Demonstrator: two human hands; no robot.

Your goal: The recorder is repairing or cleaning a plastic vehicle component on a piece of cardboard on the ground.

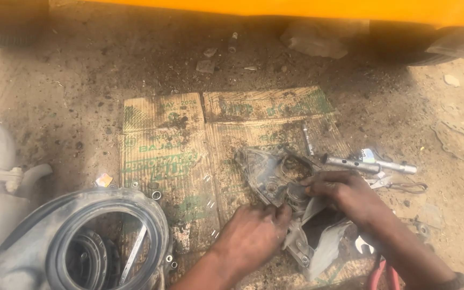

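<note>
Both hands work a greasy metal casing (275,180) that lies on cardboard (162,156). The left hand (251,236) pinches a small part at the casing's near edge; the right hand (339,190) presses down on it from the far side, fingers curled over a rag (323,236). Steady pressure from the right should stop the casing skidding. A tube spanner (369,165) lies just beyond the right hand.

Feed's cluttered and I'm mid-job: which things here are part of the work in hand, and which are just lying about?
In hand:
left hand
right hand
greasy metal engine cover
grey rag
flattened cardboard

Lying about:
tubular socket spanners
red-handled pliers
black round housing with rubber seal
loose nuts
stones
</note>
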